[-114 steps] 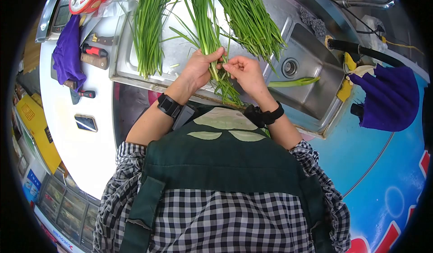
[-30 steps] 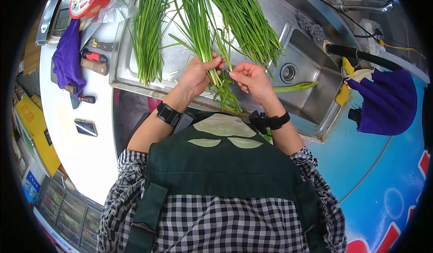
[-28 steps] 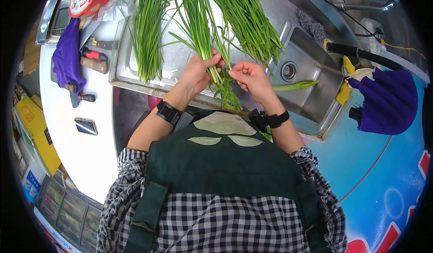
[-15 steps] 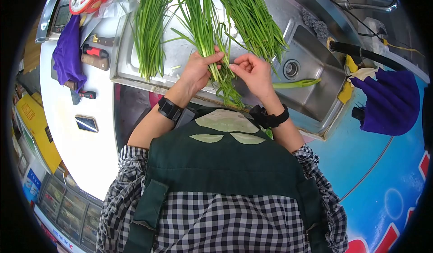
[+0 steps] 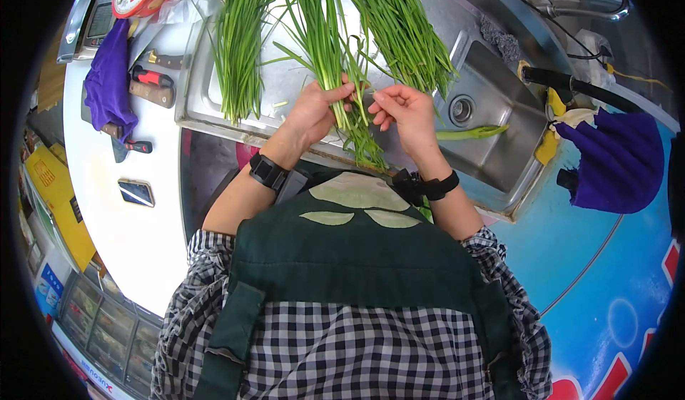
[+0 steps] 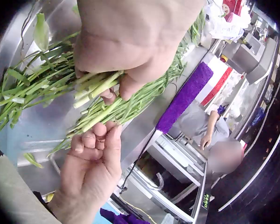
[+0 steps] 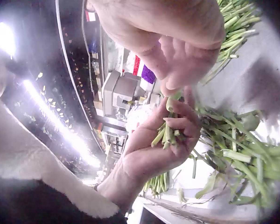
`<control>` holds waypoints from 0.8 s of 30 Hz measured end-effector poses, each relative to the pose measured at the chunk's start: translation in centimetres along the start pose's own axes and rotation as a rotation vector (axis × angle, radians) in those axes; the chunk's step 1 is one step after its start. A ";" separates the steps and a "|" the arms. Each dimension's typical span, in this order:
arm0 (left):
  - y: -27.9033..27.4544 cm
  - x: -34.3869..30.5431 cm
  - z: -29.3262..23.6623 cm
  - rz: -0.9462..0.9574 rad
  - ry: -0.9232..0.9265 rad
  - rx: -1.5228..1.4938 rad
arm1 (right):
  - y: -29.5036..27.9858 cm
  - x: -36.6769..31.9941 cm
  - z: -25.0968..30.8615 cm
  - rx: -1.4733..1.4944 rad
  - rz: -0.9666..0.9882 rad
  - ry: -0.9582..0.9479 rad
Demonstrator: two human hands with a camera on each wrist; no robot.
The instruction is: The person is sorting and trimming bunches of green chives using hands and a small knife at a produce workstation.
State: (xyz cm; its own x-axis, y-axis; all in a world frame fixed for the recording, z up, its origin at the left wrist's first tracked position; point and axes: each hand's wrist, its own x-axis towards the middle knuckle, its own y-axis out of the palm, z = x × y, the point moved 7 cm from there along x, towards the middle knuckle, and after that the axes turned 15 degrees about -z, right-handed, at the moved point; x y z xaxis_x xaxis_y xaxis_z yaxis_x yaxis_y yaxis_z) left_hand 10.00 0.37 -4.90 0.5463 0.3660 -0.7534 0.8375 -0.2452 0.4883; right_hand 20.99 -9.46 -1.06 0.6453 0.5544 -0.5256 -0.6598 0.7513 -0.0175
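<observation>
My left hand (image 5: 312, 113) grips a bunch of garlic chives (image 5: 322, 54) near its pale cut ends, over the front of the steel sink. One looser stalk (image 6: 94, 118) stands apart from the bunch at the left fingers. Close beside that stalk, my right hand (image 5: 408, 118) has its fingers curled and its thumb and fingertip together, pinching a thin strip of chive leaf. Trimmed leaves (image 7: 245, 156) lie in a heap below the hands. Two more chive bunches rest on the drainboard, one on the left (image 5: 239, 50) and one on the right (image 5: 399, 36).
A sink basin (image 5: 492, 143) with a long green leaf (image 5: 474, 133) lies to the right. On the white counter left are knives (image 5: 153, 93), a purple cloth (image 5: 110, 79) and a phone (image 5: 135, 193). Another purple cloth (image 5: 621, 161) hangs at right. Another person (image 6: 207, 128) stands in the background.
My right fingers were pinching the loose stalk's end; they have since drawn upward and a little right of it. My left hand keeps its grip on the bunch, shifted slightly upward in view.
</observation>
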 end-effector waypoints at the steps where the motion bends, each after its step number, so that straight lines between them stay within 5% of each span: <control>1: 0.2 -0.4 0.2 0.020 -0.050 -0.023 | -0.2 -0.3 -0.2 0.061 -0.006 0.037; 17: 0.8 -0.4 0.1 -0.041 -0.010 -0.050 | -0.1 -2.2 -2.3 0.157 0.146 0.212; 24: 0.8 -0.5 0.3 -0.066 0.045 0.007 | 0.0 -0.3 -0.9 -0.166 0.007 -0.073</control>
State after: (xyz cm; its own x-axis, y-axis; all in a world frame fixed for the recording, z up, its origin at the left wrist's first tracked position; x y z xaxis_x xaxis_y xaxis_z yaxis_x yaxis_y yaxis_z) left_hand 10.41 -0.26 -4.29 0.4899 0.4214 -0.7631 0.8717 -0.2257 0.4350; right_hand 20.40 -9.93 -1.66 0.6624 0.5888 -0.4632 -0.7153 0.6808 -0.1575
